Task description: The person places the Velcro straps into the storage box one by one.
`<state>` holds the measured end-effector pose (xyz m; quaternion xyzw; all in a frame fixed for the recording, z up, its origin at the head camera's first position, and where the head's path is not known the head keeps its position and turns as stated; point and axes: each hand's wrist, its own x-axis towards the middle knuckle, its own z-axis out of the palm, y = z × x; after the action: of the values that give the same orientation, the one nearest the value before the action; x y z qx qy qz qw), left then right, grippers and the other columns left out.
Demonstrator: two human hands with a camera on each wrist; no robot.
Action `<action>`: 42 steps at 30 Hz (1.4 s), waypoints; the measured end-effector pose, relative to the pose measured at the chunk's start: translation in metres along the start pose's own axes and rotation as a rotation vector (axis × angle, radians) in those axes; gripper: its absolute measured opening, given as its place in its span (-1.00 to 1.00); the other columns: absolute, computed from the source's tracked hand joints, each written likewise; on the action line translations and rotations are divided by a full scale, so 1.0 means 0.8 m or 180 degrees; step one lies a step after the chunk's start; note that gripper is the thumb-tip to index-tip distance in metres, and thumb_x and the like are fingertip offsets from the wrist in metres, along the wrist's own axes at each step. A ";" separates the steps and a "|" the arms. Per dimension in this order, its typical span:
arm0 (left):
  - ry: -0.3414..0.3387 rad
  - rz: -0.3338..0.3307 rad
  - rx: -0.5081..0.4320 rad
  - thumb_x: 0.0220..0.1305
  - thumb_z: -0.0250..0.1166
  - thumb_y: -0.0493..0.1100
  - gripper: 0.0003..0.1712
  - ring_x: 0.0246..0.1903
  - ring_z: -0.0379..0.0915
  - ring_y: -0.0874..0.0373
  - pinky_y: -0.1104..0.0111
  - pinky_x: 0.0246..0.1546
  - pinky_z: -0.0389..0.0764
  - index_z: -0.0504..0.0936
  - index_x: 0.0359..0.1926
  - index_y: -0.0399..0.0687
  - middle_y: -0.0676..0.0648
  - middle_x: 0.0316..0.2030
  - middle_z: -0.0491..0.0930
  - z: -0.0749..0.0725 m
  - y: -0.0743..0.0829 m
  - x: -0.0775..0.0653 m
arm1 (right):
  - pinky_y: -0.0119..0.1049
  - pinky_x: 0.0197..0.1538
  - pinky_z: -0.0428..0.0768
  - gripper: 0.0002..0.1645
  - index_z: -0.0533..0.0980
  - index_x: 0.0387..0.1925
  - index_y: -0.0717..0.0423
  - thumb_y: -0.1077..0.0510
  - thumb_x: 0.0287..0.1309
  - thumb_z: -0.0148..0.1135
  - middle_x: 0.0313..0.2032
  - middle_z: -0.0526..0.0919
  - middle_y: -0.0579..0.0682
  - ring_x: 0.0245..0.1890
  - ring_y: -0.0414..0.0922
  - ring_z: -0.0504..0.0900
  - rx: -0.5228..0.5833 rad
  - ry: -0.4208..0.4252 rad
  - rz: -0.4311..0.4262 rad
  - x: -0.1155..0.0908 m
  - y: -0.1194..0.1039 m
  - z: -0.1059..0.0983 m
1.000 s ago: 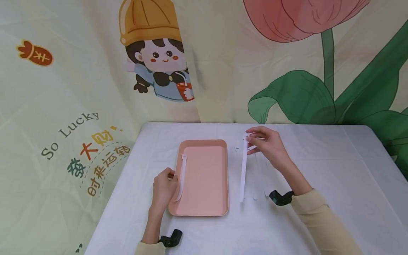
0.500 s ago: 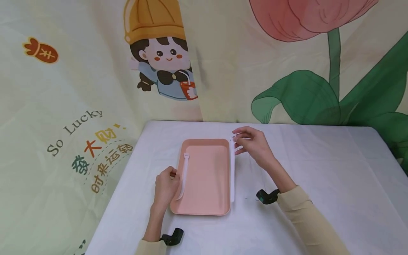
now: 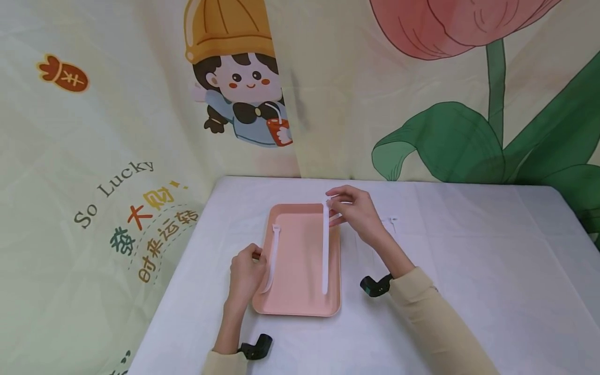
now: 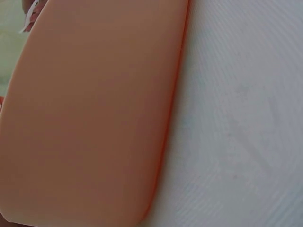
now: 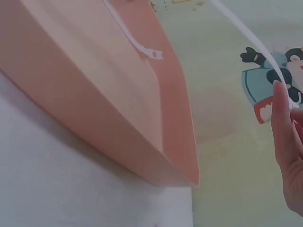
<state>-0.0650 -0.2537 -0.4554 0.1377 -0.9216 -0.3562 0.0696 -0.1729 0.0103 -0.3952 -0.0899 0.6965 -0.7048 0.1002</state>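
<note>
My right hand (image 3: 356,211) pinches the top end of a thin white plastic strip (image 3: 325,250), which hangs lengthwise over the right side of a pink tray (image 3: 300,302). In the right wrist view, the held strip (image 5: 248,33) bows away from the fingertips. A second white strip (image 3: 273,255), with a small notched head, lies inside the tray along its left wall. My left hand (image 3: 246,273) has curled fingers and grips the tray's left rim; the fingertips are partly hidden. The left wrist view is mostly filled by the tray's side (image 4: 94,113).
On the white-covered table (image 3: 469,260), faint white strips (image 3: 392,221) lie right of the tray, partly hidden by the right forearm. A printed cloth (image 3: 328,104) hangs behind the table's back edge. Each wrist wears a black camera (image 3: 376,286).
My right hand has carried the held strip leftward, from the table right of the tray to above its right side. The left hand stays at the tray's left rim.
</note>
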 end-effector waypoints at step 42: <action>0.0059 -0.0001 0.0018 0.26 0.24 -0.37 -0.93 -0.47 0.59 0.04 0.30 -0.46 0.51 0.66 -0.30 -0.27 -0.20 -0.38 0.73 0.001 0.000 0.001 | -0.06 -0.30 0.75 -0.74 0.58 0.03 0.31 0.36 0.37 0.16 -0.25 0.72 0.17 -0.47 -0.04 0.71 0.0135 -0.0206 0.0329 0.059 0.063 0.120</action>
<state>-0.0661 -0.2534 -0.4556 0.1413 -0.9219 -0.3524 0.0778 -0.1922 -0.0957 -0.4449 -0.0744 0.6815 -0.7100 0.1608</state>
